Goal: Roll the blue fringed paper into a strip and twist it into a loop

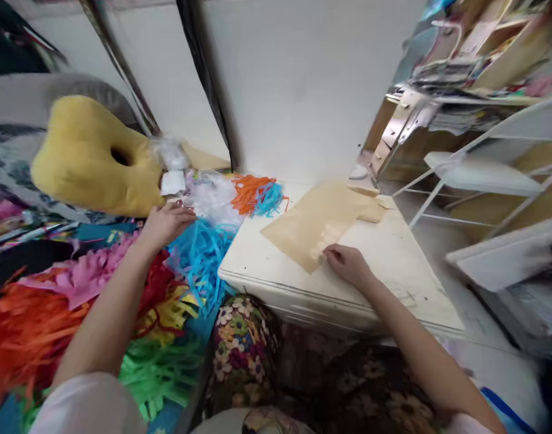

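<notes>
Right hand (348, 265) flat on the near corner of one tan paper sheet (319, 223), fingers pressed together, pinning it to the white table (393, 265). Left hand (165, 223) loosely spread, fingertips touching the white fringe pile (210, 199) beside blue fringe (199, 253). One yellow cushion (90, 157) just behind. Shelves (475, 66) at right crammed with blurred papers, beyond counting.
</notes>
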A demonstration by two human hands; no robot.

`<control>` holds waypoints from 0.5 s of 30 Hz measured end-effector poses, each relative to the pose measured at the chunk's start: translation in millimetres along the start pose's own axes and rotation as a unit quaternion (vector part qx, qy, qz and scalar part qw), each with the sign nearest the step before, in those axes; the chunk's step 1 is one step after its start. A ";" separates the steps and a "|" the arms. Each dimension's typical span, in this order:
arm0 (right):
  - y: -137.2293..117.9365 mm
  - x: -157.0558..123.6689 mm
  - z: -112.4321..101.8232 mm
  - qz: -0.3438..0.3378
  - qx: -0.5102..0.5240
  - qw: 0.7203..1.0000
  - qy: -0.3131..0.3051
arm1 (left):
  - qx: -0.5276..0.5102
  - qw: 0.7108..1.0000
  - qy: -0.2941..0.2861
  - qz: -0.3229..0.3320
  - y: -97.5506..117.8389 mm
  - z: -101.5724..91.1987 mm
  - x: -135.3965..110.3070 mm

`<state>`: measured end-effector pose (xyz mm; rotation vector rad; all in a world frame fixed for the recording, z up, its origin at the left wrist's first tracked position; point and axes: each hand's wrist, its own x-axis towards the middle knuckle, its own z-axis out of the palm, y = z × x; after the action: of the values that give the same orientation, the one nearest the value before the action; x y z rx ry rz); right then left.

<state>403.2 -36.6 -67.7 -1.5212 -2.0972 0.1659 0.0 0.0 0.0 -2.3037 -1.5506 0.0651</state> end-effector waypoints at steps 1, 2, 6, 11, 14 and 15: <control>-0.7 -0.3 -0.3 0.001 0.000 1.000 0.000 | 0.003 1.000 0.000 -0.001 -2.9 -3.4 -2.4; -1.3 -0.6 -0.6 0.001 0.000 1.000 0.001 | 0.006 1.000 0.003 -0.002 -5.9 -6.7 -4.8; -3.8 -1.3 -1.7 0.000 0.001 1.000 0.002 | 0.023 0.999 0.041 -0.010 -21.9 -18.9 -12.2; -5.3 -0.6 -2.5 -0.002 0.004 1.000 0.006 | 0.019 0.987 0.149 -0.059 -45.7 -30.4 -14.3; -5.3 0.1 -2.5 -0.005 0.005 1.000 0.008 | 0.000 0.962 0.248 -0.111 -54.8 -40.8 -13.7; -5.3 0.2 -2.6 -0.006 0.005 1.000 0.009 | -0.010 0.951 0.282 -0.129 -57.6 -45.3 -14.1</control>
<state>399.9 -38.8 -63.3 -1.4982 -2.0881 0.1583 -45.9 -5.9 58.5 -1.8707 -1.5138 -0.6222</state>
